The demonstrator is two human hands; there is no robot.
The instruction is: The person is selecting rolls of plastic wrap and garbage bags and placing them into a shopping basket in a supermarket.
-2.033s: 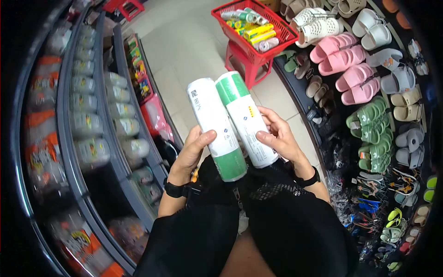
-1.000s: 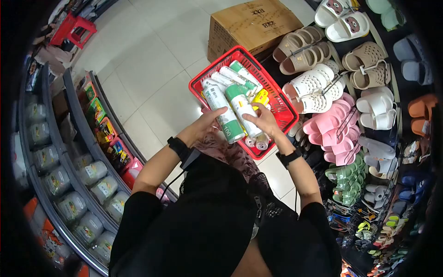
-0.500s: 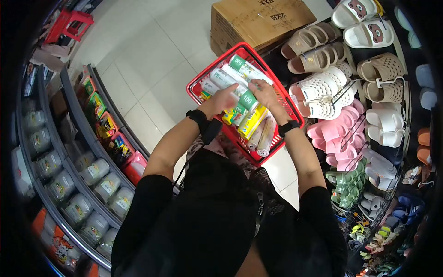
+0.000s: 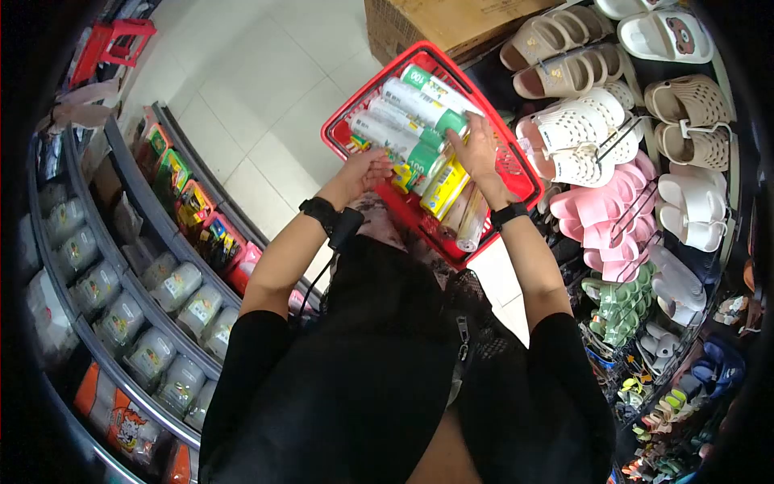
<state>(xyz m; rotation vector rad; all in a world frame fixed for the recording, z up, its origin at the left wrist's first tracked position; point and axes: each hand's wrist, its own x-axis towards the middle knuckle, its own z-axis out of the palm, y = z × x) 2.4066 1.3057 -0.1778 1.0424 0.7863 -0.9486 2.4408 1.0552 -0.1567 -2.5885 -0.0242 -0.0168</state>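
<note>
A red plastic basket holds several white-and-green rolls, laid side by side on a slant. My right hand is at the right end of one white-and-green roll, with thumb and fingers on either side of its end. My left hand is at the basket's near left side, fingers apart and nothing in them. Small yellow-and-green packs lie close to its fingertips. Below the right hand are a yellow box and a clear-wrapped roll.
A cardboard box stands beyond the basket. Slippers and clogs hang on the right-hand rack. On the left, shelves hold clear plastic containers and colourful packs. A red stool is at the far left.
My left hand has come off the rolls to the basket's near left side. The right hand has shifted slightly right. The rolls lie rearranged, and the view has shifted.
</note>
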